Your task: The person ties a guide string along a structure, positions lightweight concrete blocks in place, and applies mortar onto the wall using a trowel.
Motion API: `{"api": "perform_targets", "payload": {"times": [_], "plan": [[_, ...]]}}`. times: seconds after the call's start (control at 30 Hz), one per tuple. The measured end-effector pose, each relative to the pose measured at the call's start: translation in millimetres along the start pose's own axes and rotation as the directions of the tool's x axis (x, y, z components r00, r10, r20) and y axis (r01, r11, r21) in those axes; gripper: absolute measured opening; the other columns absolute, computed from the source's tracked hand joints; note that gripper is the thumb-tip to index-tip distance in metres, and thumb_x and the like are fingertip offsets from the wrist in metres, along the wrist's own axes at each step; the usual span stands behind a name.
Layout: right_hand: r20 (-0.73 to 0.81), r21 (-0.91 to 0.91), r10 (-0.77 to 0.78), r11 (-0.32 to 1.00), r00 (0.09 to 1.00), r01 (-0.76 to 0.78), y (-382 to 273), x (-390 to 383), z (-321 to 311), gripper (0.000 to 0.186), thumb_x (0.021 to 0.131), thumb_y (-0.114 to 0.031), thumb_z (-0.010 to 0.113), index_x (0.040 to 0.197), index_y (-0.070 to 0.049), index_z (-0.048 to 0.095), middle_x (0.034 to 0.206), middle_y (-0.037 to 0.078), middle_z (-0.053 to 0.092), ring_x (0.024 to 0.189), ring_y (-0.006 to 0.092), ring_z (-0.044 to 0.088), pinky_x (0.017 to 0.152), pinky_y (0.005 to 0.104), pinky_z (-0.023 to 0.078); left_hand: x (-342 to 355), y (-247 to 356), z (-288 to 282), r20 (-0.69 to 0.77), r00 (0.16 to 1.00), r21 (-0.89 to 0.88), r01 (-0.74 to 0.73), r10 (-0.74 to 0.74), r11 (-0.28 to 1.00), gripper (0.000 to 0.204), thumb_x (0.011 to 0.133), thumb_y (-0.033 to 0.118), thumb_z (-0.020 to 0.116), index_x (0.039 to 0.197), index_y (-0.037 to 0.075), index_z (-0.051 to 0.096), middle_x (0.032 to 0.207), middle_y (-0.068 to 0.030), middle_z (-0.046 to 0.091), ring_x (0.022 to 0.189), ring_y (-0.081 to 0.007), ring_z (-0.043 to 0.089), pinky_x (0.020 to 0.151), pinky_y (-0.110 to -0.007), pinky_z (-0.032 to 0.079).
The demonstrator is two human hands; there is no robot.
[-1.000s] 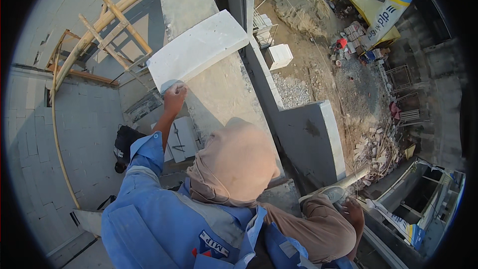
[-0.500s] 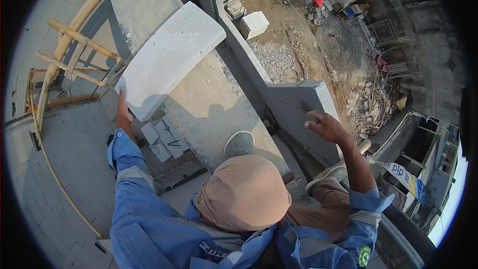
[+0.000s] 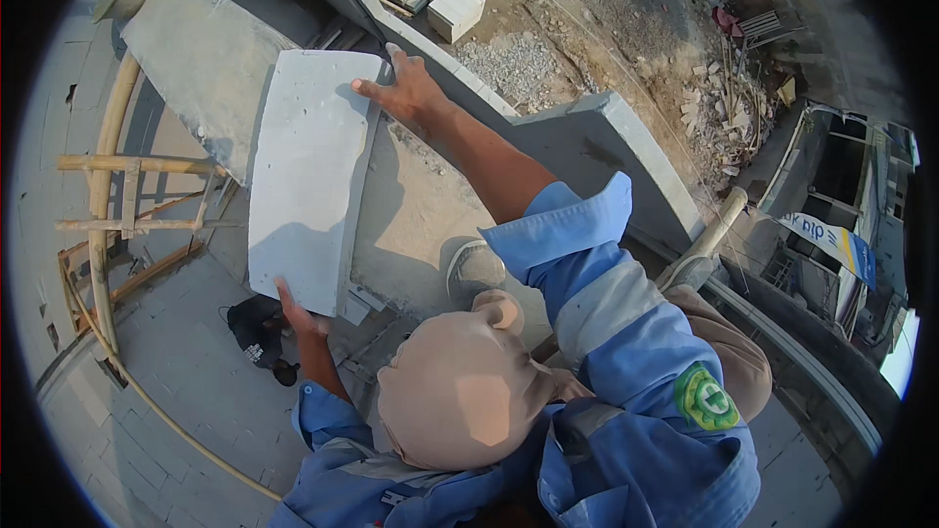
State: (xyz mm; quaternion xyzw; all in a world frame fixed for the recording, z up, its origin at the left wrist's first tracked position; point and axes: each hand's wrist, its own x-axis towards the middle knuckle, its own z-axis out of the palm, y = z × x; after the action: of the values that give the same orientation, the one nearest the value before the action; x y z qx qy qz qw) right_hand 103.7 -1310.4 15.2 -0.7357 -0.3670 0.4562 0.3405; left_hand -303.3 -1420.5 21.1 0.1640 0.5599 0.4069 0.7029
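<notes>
A large white block lies on a long concrete ledge, turned so its long side runs toward me. My left hand grips its near left end, with fingers along the edge. My right hand holds the far right corner, thumb against the edge, some fingertips reaching beyond it. A grey shoe rests on the ledge at the block's right. A beige-covered head and blue sleeves fill the lower middle of the view.
Bamboo scaffolding stands left, with a person in dark clothes below. To the right are a grey wall and a drop to ground with rubble and a white block stack. A bamboo pole lies near the right foot.
The block has swung from a diagonal to nearly lengthwise. My right hand has moved from the air at the right onto its far corner. My left hand has moved lower with the near end.
</notes>
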Motion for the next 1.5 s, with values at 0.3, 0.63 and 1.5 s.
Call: {"api": "perform_targets", "payload": {"times": [0.3, 0.63, 1.5], "plan": [[-0.022, 0.022, 0.026, 0.999, 0.999, -0.026, -35, -93, 4, 0.088, 0.076, -0.06, 0.072, 0.128, 0.007, 0.052, 0.123, 0.033, 0.052, 0.107, 0.046, 0.061, 0.094, 0.0493, 0.049, -47, 88, -63, 0.218, 0.968, 0.559, -0.02, -0.123, 0.829, 0.073, 0.097, 0.057, 0.047, 0.147, 0.005, 0.034, 0.143, -0.0118, 0.048, 0.124, -0.0331, 0.051, 0.105, -0.049, 0.042], [0.041, -0.278, -0.069, 0.957, 0.997, 0.077, -19, -247, -61, 0.077, 0.079, -0.054, 0.072, 0.114, 0.014, 0.057, 0.109, 0.029, 0.06, 0.096, 0.0415, 0.066, 0.081, 0.0459, 0.053, -68, 133, -89, 0.145, 0.979, 0.797, -0.2, 0.141, 0.57, 0.074, 0.09, 0.055, 0.052, 0.137, -0.001, 0.043, 0.127, -0.0135, 0.06, 0.111, -0.0334, 0.06, 0.095, -0.048, 0.049], [0.242, -0.676, -0.701, 0.375, 0.671, 0.635, -4, -213, -82, 0.056, 0.062, -0.019, 0.077, 0.11, -0.001, 0.056, 0.101, 0.013, 0.056, 0.101, 0.027, 0.055, 0.084, 0.0388, 0.041, -108, 148, 136, 0.814, 0.581, 0.406, -0.549, 0.016, -0.731, 0.089, 0.064, 0.041, 0.082, 0.133, -0.001, 0.047, 0.122, -0.0241, 0.054, 0.117, -0.0465, 0.046, 0.1, -0.054, 0.036]]}}
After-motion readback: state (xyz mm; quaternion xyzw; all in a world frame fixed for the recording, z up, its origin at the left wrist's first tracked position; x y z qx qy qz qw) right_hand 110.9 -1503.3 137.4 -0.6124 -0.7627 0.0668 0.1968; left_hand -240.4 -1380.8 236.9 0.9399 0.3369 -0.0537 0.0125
